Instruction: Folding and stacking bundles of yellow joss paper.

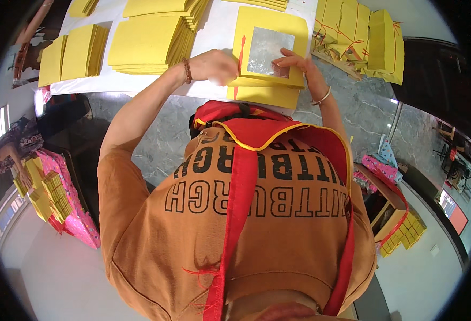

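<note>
A yellow paper sheet (298, 35) with a silver foil square (267, 48) and a red mark (242, 48) along its left side lies on the white-covered table (216, 32) before me. Beneath its near edge, another yellow sheet (278, 97) sticks out toward me. My left hand (217, 66) is at the left edge of the foil-faced sheet, beside the red mark; its fingers are blurred, so their grip cannot be made out. Over the right part of the foil rests my right hand (302, 67), its fingers stretched out and apart on the sheet.
Stacks of yellow paper (144, 45) stand to the left, with smaller stacks (80, 53) beyond them. At the right are yellow packets (342, 24) tied with red string and an open yellow paper bag (383, 48). Far left, another person's hand (25, 179) touches yellow bundles (56, 195).
</note>
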`<action>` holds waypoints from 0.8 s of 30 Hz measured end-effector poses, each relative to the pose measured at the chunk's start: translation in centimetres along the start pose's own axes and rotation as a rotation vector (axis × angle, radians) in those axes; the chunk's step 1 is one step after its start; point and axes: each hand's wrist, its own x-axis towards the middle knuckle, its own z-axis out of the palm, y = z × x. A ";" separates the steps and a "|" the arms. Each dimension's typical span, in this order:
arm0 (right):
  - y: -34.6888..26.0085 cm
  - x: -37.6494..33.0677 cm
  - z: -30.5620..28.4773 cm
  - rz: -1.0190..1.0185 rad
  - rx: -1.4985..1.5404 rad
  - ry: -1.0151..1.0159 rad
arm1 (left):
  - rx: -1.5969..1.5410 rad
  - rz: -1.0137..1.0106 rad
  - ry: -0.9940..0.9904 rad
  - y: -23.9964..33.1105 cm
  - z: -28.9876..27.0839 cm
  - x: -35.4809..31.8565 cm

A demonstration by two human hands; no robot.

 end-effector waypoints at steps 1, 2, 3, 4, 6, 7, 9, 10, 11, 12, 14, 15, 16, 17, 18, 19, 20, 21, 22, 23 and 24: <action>0.3 -0.1 -0.2 0.000 0.001 -0.001 | -0.001 -0.001 0.000 -0.1 -0.1 0.0; 0.8 -0.3 -0.3 -0.070 -0.018 -0.065 | -0.056 -0.011 0.003 -0.2 -0.2 0.0; 0.8 -0.3 -0.5 -0.141 -0.039 -0.131 | -0.112 -0.019 0.009 -0.2 -0.3 -0.1; 0.8 -0.3 -0.7 -0.142 -0.039 -0.134 | -0.112 -0.019 0.012 -0.2 -0.4 -0.1; 0.2 -0.3 -0.9 -0.155 -0.265 -0.235 | -0.112 0.007 0.027 -0.2 -0.5 -0.2; -0.2 -0.3 -0.9 -0.157 -0.264 -0.240 | -0.113 0.006 0.032 -0.4 -0.7 -0.3; -1.0 -0.5 -0.7 -0.093 -0.177 -0.245 | -0.205 -0.022 0.058 -0.6 -1.2 -0.4; -1.1 -0.5 -0.5 -0.094 -0.177 -0.247 | -0.205 -0.022 0.060 -0.5 -1.3 -0.5; -1.1 -0.4 -0.3 -0.044 -0.242 -0.219 | -0.169 -0.031 0.070 -0.4 -1.6 -0.6; -1.2 -0.4 -0.3 0.008 -0.307 -0.185 | -0.132 -0.038 0.076 0.0 -1.8 -0.7; -0.1 -0.3 -1.0 -0.060 -0.327 -0.218 | -0.164 -0.008 0.056 0.9 -1.7 -1.2; 0.0 -0.1 -1.2 -0.128 -0.347 -0.253 | -0.196 0.023 0.038 1.2 -1.5 -1.5; 0.0 -0.3 -1.3 -0.127 -0.348 -0.251 | -0.196 0.024 0.036 1.4 -1.0 -1.7; -0.1 -0.5 -1.4 -0.085 -0.255 -0.219 | -0.048 0.169 0.131 1.6 -0.6 -1.9; -0.3 -0.5 -1.4 -0.045 -0.163 -0.190 | 0.101 0.314 0.229 1.6 -0.3 -2.1; -0.2 -0.4 -1.4 -0.046 -0.166 -0.189 | 0.372 0.370 0.303 0.5 0.1 -1.2; -0.1 -0.3 -1.5 -0.046 -0.120 -0.193 | 0.373 0.373 0.304 0.0 0.4 -0.8; -0.1 -0.3 -1.6 -0.045 -0.074 -0.195 | 0.644 0.369 0.406 0.0 0.9 -0.4; -0.2 -0.4 -1.7 -0.044 -0.076 -0.194 | 0.916 0.360 0.506 0.0 1.4 0.0; -0.3 -0.5 -1.8 -0.076 -0.102 -0.207 | 0.912 0.389 0.591 -0.4 2.0 0.4; -0.5 -0.5 -1.9 -0.109 -0.130 -0.219 | 0.913 0.392 0.591 -0.3 2.2 0.3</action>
